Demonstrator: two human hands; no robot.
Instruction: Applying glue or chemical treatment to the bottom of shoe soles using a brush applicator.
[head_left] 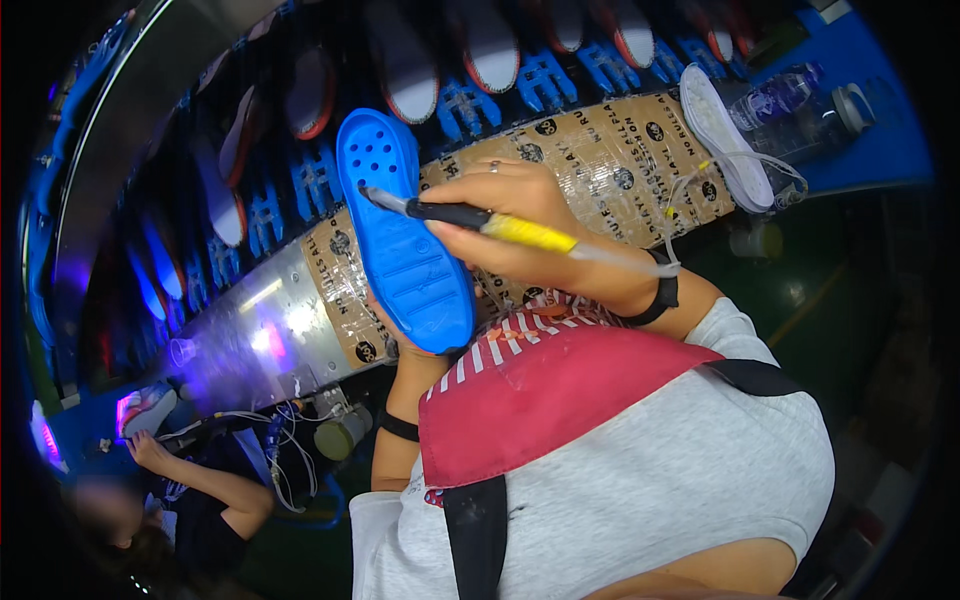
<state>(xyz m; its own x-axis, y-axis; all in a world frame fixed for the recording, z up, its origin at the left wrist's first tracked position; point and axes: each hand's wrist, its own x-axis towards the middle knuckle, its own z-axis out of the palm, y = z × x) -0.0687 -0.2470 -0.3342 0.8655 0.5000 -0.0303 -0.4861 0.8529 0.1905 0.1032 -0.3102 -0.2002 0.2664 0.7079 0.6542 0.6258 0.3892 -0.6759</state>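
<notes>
A blue shoe sole (405, 250) is held up in front of me, its face with round holes and ridges toward me. My left hand (412, 352) supports it from below, mostly hidden behind it, with fingers curled round the edges. Closed around a brush (450, 213) with a black and yellow handle is my right hand (525, 210). The brush tip touches the sole beside the holes. A thin clear tube (625, 258) runs from the brush's handle end along my right wrist.
Behind the sole is a cardboard-covered ledge (600, 150), with bare metal (260, 330) to the left. Shoe uppers (410, 90) hang on blue racks (465, 108) beyond. A white sole (725, 140) and clear bottles (780, 95) sit right. A co-worker's hand (150, 455) holds a shoe (148, 412).
</notes>
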